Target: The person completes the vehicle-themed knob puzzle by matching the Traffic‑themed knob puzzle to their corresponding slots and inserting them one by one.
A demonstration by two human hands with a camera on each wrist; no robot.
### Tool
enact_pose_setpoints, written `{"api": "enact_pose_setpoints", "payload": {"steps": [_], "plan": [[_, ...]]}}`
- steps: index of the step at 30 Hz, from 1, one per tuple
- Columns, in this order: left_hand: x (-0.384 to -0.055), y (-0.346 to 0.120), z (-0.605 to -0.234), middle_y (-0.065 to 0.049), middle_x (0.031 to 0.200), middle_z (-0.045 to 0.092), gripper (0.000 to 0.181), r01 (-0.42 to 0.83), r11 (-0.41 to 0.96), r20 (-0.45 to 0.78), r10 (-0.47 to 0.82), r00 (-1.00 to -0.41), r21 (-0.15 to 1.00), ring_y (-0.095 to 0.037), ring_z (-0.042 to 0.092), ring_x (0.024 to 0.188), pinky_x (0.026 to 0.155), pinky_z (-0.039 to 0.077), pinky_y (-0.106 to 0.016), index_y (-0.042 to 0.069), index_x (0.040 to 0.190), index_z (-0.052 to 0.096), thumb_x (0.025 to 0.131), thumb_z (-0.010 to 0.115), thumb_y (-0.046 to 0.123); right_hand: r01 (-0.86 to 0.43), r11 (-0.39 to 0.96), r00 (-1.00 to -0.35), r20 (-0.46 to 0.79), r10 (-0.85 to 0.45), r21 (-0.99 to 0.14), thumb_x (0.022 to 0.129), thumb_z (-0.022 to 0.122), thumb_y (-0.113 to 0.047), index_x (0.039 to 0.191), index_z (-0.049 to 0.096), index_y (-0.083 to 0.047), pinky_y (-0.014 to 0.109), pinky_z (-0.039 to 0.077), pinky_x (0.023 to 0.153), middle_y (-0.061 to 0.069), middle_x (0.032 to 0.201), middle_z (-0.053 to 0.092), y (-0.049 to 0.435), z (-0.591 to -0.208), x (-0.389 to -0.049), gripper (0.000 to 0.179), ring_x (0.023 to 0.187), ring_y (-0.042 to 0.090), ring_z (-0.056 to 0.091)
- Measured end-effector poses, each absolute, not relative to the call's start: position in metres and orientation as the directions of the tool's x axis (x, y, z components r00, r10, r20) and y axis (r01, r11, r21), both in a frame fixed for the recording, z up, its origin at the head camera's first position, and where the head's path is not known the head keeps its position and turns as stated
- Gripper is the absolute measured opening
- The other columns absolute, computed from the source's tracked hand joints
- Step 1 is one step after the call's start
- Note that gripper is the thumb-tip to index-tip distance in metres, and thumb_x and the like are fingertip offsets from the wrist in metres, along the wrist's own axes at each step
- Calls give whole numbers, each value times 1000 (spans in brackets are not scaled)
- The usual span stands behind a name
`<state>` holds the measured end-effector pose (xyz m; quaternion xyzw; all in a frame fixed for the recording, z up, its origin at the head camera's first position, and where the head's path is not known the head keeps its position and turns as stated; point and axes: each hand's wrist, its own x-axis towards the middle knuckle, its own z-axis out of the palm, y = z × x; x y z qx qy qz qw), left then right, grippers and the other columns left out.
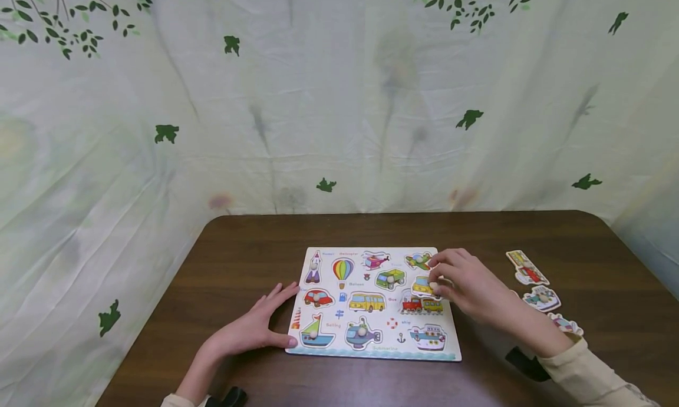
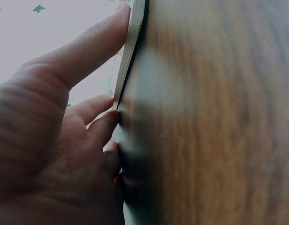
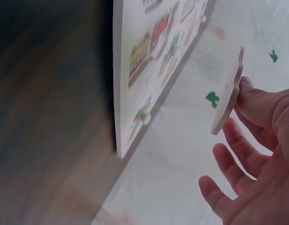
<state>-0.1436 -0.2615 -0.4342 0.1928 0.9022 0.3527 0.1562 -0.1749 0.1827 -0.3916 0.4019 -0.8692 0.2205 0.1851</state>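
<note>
In the head view a white vehicle puzzle board (image 1: 371,354) lies on the table. My left hand (image 1: 253,324) is spread at its left edge, thumb on the near corner. The left wrist view shows the fingertips (image 2: 109,119) against the board's side. My right hand (image 1: 472,283) pinches a yellow vehicle puzzle piece (image 1: 421,285) between thumb and fingers, above the board's right side. The piece partly covers the train picture (image 1: 419,305). Seen from the right wrist, the piece (image 3: 227,101) is apart from the board, and the other fingers are loosely extended.
Right of the board, partly behind my right forearm, lie several loose puzzle pieces, among them a red-and-yellow one (image 1: 527,268) and a white-and-blue one (image 1: 542,299). Knobbed pieces such as the submarine (image 1: 363,335) and sailboat (image 1: 316,334) sit in the board. A curtain (image 1: 350,130) hangs behind the table.
</note>
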Motion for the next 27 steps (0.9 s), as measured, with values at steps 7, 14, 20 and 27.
{"api": "enact_pose_setpoints", "payload": {"steps": [7,14,20,27], "plan": [[-144,-262,-436,-5,161,24,97,249,675,-135,463,-876,695,-37,2,149,113,3,-65,21,155,31,77,82,46,-788,572,-602,485,-634,-229,76,84,-9,88,67,-20,43,45,83,-2,109,60,172,-397,-170,24,106,21,53],[-145,-262,-435,-6,161,24,98,242,676,-143,461,-876,696,-38,2,148,112,3,-66,20,156,30,76,82,46,-795,559,-597,466,-653,-235,77,84,-12,88,66,-21,40,44,82,-2,109,60,163,-397,-167,23,102,17,52],[-145,-263,-437,-6,161,23,98,235,677,-149,457,-877,698,-37,2,149,112,3,-66,21,156,30,77,82,47,-784,562,-618,414,-669,-264,79,83,-16,89,67,-22,41,44,86,-2,110,61,153,-394,-166,20,106,16,51],[-145,-263,-435,-8,161,23,99,222,681,-156,447,-881,697,-38,2,148,112,4,-67,20,156,30,76,82,47,-799,539,-600,402,-692,-267,81,82,-16,89,67,-22,43,44,87,0,111,61,142,-395,-168,17,107,19,53]]}}
